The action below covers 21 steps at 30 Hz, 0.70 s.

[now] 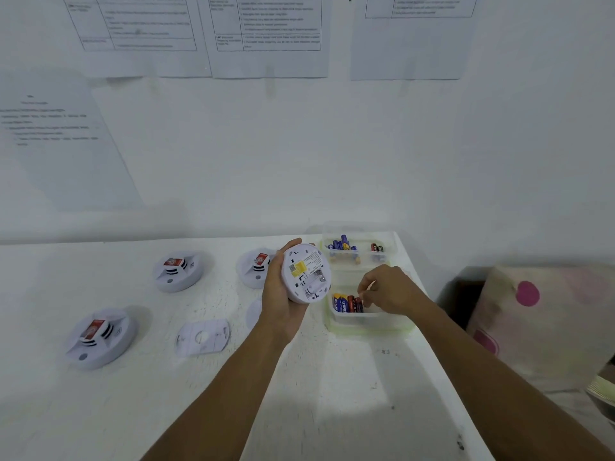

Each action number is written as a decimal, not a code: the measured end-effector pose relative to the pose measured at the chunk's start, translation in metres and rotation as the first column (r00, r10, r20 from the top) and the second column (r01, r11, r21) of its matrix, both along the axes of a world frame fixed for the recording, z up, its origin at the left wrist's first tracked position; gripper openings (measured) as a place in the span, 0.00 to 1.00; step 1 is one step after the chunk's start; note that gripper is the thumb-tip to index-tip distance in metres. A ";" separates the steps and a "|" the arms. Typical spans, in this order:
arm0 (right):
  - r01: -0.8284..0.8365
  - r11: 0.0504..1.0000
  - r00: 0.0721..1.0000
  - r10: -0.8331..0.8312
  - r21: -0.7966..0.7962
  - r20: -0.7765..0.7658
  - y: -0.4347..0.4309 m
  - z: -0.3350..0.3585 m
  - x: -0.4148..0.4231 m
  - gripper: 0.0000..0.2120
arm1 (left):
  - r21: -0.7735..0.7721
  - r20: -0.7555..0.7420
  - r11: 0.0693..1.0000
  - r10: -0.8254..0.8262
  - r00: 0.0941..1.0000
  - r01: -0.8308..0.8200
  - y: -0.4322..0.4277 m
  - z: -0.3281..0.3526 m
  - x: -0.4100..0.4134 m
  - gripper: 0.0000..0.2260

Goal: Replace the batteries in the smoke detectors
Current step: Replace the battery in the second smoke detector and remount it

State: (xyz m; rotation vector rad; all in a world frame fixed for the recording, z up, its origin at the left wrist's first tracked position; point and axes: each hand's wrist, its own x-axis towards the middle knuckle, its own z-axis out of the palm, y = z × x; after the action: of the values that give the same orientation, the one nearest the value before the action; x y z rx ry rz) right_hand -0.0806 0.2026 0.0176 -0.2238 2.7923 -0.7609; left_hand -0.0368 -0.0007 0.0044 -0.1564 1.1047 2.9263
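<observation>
My left hand (278,294) grips a white round smoke detector (305,272), held on edge above the table with its back turned to me; a yellow label and the battery bay show. My right hand (387,289) reaches into the near clear tub (369,322) of blue and red batteries, fingertips pinching a red battery (358,302) at the edge of the pile. A second clear tub (386,257) behind it holds more batteries.
Three more smoke detectors sit face up on the white table: far left (178,271), near left (100,337) and behind my left hand (254,267). A loose mounting plate (203,337) lies between them. The table's right edge runs diagonally; a spotted bag (539,314) stands beyond it.
</observation>
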 end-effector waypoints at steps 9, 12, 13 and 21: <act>0.022 0.999 0.966 -0.031 -0.038 -0.257 0.006 0.057 -0.071 0.07 | -0.012 0.007 1.000 -0.016 1.000 0.016 0.001 0.009 -0.027 0.16; 0.025 0.968 0.982 0.023 0.251 -0.188 0.012 0.052 -0.102 0.06 | -0.014 0.002 1.000 -0.015 1.000 0.015 -0.002 0.011 -0.036 0.16; 0.020 0.947 0.984 0.038 0.321 -0.172 0.012 0.048 -0.109 0.06 | -0.009 0.001 1.000 -0.017 1.000 0.017 -0.003 0.011 -0.039 0.16; -0.022 0.870 0.987 0.096 0.492 -0.126 0.003 0.022 -0.128 0.14 | -0.015 0.001 0.999 -0.037 0.999 0.037 -0.007 0.002 -0.056 0.17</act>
State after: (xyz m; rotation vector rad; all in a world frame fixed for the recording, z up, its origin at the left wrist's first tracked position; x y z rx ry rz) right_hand -0.2082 0.2053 0.0397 -0.2766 2.9844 -0.0001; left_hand -0.0931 -0.0076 0.0064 -0.1358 1.1177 2.8855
